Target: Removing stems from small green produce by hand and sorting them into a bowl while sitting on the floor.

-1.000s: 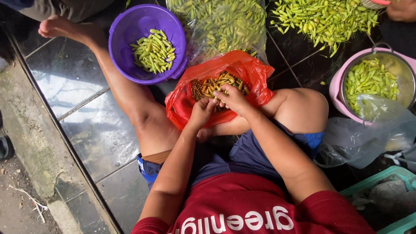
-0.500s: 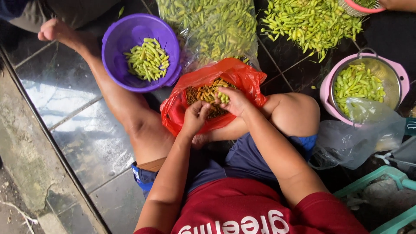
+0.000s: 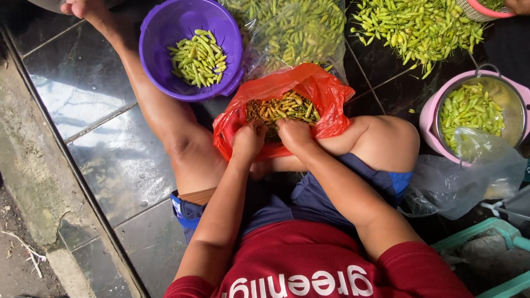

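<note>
Chillies (image 3: 282, 108), small and slim, some green and some yellowing to brown, lie heaped with loose stems inside a red plastic bag (image 3: 326, 91) whose crumpled mouth gapes open on the dark tiled floor (image 3: 94, 88), just in front of the seated person's folded right leg and beside the outstretched left one. Seen from above, both forearms reach forward side by side from a dark red shirt (image 3: 309, 259) into the bag's near edge. The left hand (image 3: 249, 140) is curled, knuckles up, fingers bunched together at the edge of the heap; what it pinches, if anything, cannot be made out. The right hand (image 3: 294, 134) sits just beside it, nearly touching, also curled with fingers tucked down among the chillies, and whether it grips one cannot be told. Beyond the bag's left side, a purple plastic bowl (image 3: 165, 33) holds a small pile of green chillies. A clear plastic bag (image 3: 292, 30) full of green chillies lies right behind the red one. Further right, loose green chillies (image 3: 414, 27) spread over the tiles, and a metal strainer (image 3: 510, 105) set in a pink basin (image 3: 428, 113) holds more.
</note>
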